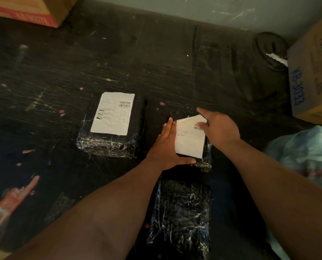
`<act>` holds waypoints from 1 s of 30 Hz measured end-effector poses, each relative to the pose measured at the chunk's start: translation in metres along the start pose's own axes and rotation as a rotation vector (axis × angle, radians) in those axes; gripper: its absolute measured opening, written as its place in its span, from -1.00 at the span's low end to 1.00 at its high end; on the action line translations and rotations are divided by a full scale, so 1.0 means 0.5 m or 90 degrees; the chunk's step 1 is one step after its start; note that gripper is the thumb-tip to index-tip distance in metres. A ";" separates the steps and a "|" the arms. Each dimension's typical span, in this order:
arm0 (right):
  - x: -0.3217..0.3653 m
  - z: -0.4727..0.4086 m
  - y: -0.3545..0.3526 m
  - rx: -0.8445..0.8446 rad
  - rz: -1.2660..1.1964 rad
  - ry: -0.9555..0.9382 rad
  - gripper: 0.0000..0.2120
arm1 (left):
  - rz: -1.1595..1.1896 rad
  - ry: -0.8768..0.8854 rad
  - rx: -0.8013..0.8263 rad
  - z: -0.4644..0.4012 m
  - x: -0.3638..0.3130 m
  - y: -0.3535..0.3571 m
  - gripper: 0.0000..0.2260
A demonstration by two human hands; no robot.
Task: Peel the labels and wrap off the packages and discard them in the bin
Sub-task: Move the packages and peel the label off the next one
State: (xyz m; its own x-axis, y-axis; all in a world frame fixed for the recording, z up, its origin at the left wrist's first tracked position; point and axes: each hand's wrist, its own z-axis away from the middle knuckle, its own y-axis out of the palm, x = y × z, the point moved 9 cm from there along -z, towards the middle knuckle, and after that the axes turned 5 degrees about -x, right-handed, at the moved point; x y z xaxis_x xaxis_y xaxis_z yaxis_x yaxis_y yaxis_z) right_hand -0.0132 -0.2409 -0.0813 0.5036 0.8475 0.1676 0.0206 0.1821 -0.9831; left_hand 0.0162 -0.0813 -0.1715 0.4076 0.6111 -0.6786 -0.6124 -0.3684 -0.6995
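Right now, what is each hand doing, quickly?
Left hand: open, straight fingers steadying the side of the middle package.
Right hand: pinching the lifted corner of that package's white label.

Dim light, scuffed dark floor [156,59] under a pale scratched wall [194,10], cardboard boxes [314,72] at both far corners.
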 end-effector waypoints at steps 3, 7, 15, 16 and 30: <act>0.012 -0.007 -0.015 -0.034 -0.018 -0.024 -0.79 | -0.007 -0.006 0.010 0.000 0.000 0.002 0.36; 0.024 -0.013 0.004 0.033 0.010 -0.025 -0.89 | -0.016 -0.003 0.011 0.002 -0.001 0.001 0.36; 0.051 0.007 -0.001 0.057 0.072 -0.055 -0.77 | -0.035 -0.008 0.003 0.006 -0.004 -0.003 0.34; 0.053 0.012 -0.003 0.056 0.075 -0.059 -0.79 | -0.040 -0.006 0.002 0.004 -0.002 -0.003 0.33; 0.076 0.071 -0.047 0.004 0.000 -0.146 -0.79 | -0.057 -0.025 -0.035 0.004 0.005 0.000 0.30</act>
State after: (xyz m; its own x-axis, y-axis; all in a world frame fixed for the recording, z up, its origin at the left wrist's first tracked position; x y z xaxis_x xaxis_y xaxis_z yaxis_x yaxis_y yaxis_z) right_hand -0.0253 -0.1950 -0.0489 0.2942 0.9386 0.1804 0.0140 0.1845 -0.9827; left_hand 0.0159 -0.0784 -0.1725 0.4316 0.6702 -0.6038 -0.5358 -0.3480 -0.7693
